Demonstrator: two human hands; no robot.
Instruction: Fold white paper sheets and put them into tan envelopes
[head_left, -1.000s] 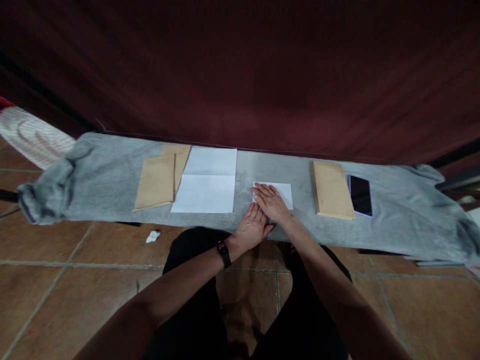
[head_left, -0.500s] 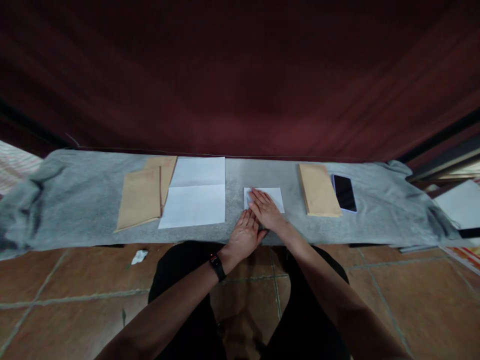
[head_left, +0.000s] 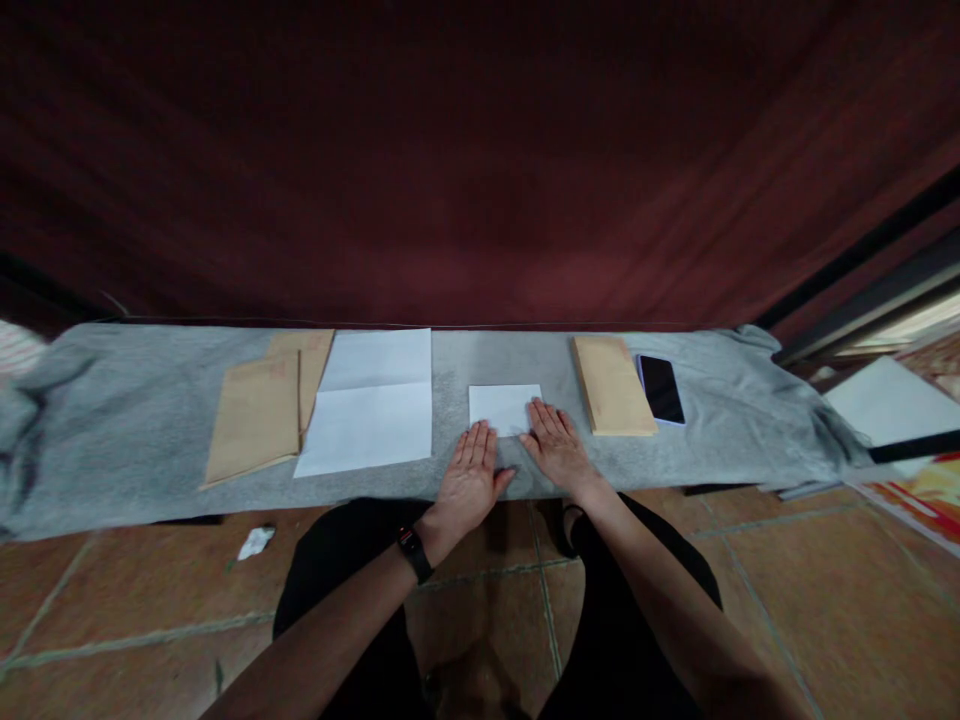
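A small folded white sheet of paper lies flat on the grey cloth in front of me. My left hand, with a black band on its wrist, rests palm down with its fingertips at the paper's lower left corner. At the lower right corner my right hand lies flat, its fingertips on the paper's edge. Both hands have their fingers stretched out and grip nothing. To the left, larger white sheets with a crease across them lie flat.
Two brown envelopes overlap at the left. A stack of brown envelopes lies right of my hands, beside a phone. The grey cloth covers a narrow bench. Behind it hangs a dark red curtain.
My right hand has slid from the middle of the folded paper to its right corner. The hands, close together before, are now apart. The whole view has shifted slightly.
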